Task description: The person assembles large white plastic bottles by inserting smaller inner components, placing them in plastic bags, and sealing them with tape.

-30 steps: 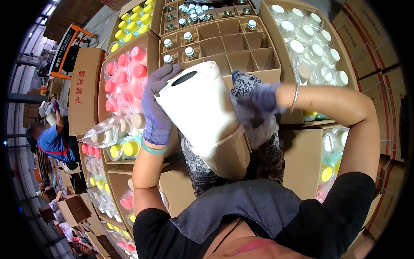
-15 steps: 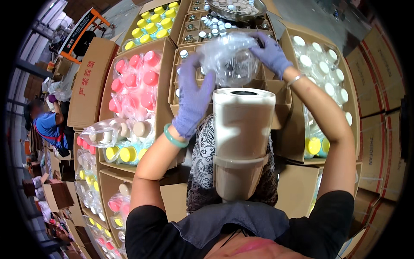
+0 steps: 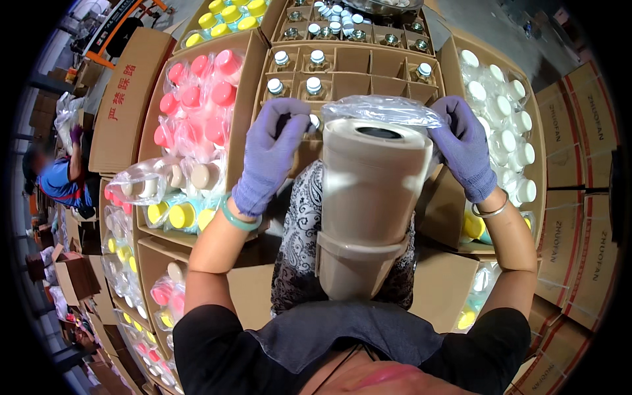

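Note:
My left hand (image 3: 271, 153), in a purple knit glove, has its fingers curled in beside a small white-capped bottle (image 3: 314, 123). What its fingertips hold, if anything, is hidden. On the right, my gloved right hand (image 3: 466, 146) is closed at the end of a clear plastic bag (image 3: 385, 110). The bag lies bunched across the far side of a tall off-white cylinder (image 3: 372, 191) with a dark round hole in its top. This cylinder stands upright between my thighs. Just beyond is a divided carton (image 3: 329, 48) with several white-capped clear bottles standing in some of its cells.
A carton of bagged pink-capped bottles (image 3: 220, 95) stands left, and one of white-capped bottles (image 3: 503, 105) right. Farther off are loose white caps (image 3: 334, 18) and a metal bowl (image 3: 385, 5). Sealed cartons (image 3: 563, 224) stack at far right. A co-worker in blue (image 3: 62, 178) is at far left.
Both hands have come nearer to me and moved apart. The clear bag, held up over the carton before, now lies low behind the cylinder's top, uncovering the carton's cells.

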The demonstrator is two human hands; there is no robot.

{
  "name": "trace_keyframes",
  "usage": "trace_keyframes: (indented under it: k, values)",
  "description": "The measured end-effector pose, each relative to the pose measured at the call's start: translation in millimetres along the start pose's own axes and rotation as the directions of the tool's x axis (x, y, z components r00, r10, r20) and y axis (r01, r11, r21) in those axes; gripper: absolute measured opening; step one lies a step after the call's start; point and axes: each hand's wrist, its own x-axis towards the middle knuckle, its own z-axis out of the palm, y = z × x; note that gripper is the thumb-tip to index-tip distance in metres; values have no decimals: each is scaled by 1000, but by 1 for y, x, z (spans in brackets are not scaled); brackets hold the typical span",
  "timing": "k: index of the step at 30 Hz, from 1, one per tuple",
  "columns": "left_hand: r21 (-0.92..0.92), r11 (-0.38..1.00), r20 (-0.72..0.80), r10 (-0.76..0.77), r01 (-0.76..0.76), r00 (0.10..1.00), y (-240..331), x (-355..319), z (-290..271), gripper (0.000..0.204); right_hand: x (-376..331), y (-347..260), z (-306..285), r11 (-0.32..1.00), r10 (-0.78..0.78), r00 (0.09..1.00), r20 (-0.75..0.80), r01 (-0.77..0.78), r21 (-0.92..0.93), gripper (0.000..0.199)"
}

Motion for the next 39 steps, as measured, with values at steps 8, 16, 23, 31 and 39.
trace_keyframes:
  k: [8,16,23,31,39]
  values:
    - [147,982,407,-167,116,898,-14,45,-9,51,28,-2,3,982,-30,989,142,55,-179,21]
    - [420,590,604,385,-689,698,42,-78,-5,23,-79,-6,-11,868,-373,913,168,407,-286,13]
    - [321,861,467,219,-395,857,-7,-163,-15,29,-137,8,-4,752,-479,731,486,627,-203,10]
    - [578,652,140,514,-491,846,-3,-172,25,33,-165,-21,22,716,-514,792,328,607,-345,10]
    - [368,689,359,515,-625,779,-71,-235,-10,27,-244,61,42,672,-343,711,614,642,-368,22]
